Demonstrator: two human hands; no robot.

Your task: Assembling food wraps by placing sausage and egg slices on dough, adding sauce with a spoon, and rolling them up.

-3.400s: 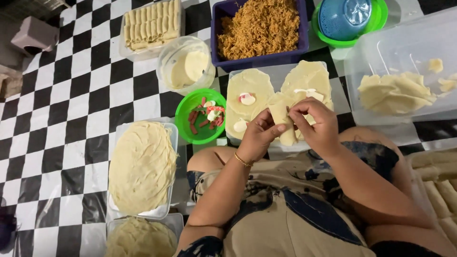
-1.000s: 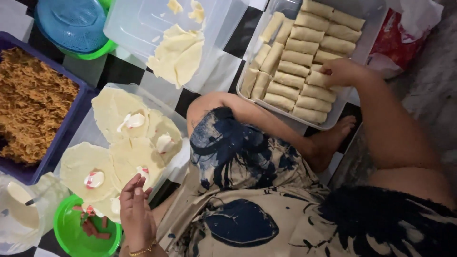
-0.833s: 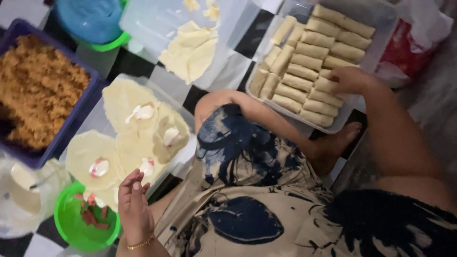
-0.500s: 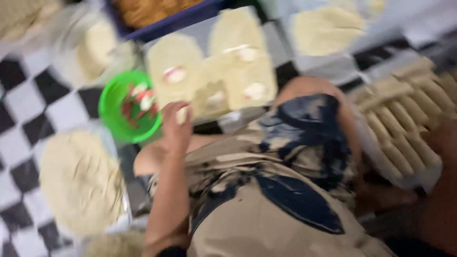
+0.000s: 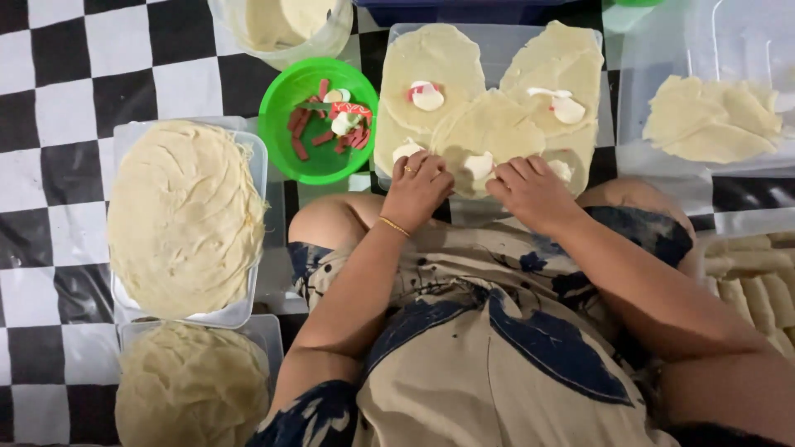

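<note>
The round pale dough wrapper [image 5: 484, 136] lies on a clear flat plastic tray [image 5: 497, 37] just beyond the person's knees, overlapping other wrappers that carry white egg slices. The left hand [image 5: 416, 189] and the right hand [image 5: 530, 192] both rest on the wrapper's near edge, fingers curled down onto it and pinching at the dough around a white piece of filling [image 5: 479, 164]. Nearest on the left, two clear plastic trays [image 5: 248, 149] each hold a stack of thin round wrappers. Just left of the hands stands a green round plastic bowl [image 5: 286, 99] with red sausage strips and egg slices. To the right, a clear plastic box [image 5: 745, 33] holds loose wrappers. Farthest, a clear round tub [image 5: 228, 21] contains pale batter.
</note>
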